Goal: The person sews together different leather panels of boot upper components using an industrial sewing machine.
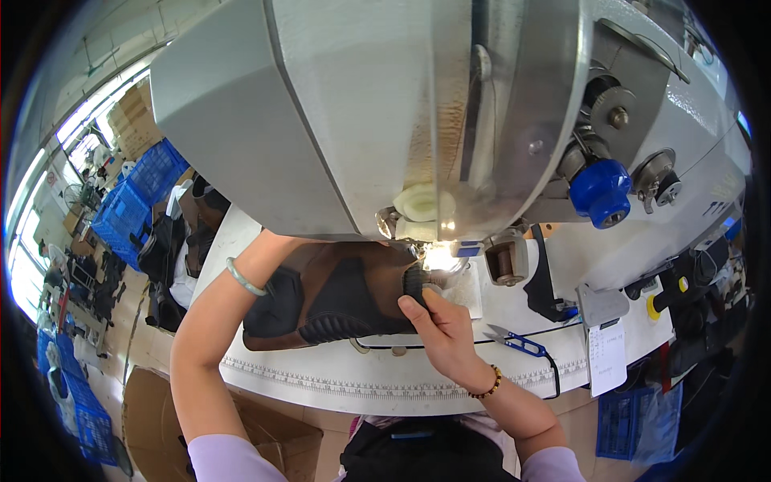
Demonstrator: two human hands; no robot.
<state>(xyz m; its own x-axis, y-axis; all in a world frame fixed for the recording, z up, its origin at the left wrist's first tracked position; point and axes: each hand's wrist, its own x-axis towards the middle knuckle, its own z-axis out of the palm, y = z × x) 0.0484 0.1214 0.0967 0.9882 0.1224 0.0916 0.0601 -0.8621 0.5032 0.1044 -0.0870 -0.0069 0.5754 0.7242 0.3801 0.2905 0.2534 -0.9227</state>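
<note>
A brown and black shoe upper (333,301) lies under the head of a grey sewing machine (321,120), its right end by the lit needle area (440,255). My right hand (443,328) is closed on the ribbed black edge at that end, thumb on top, close to the needle area. My left forearm (210,321), with a pale bangle at the wrist, reaches past the upper's far left side. Behind the machine head and the upper, my left hand is hidden, so its fingers do not show.
Blue-handled thread snips (518,341) lie on the white table (337,381) right of my hand, near a black cut piece (544,277). A paper tag (607,357) hangs at the right. Blue crates (132,205) and shoes stand left; a cardboard box (152,418) sits below.
</note>
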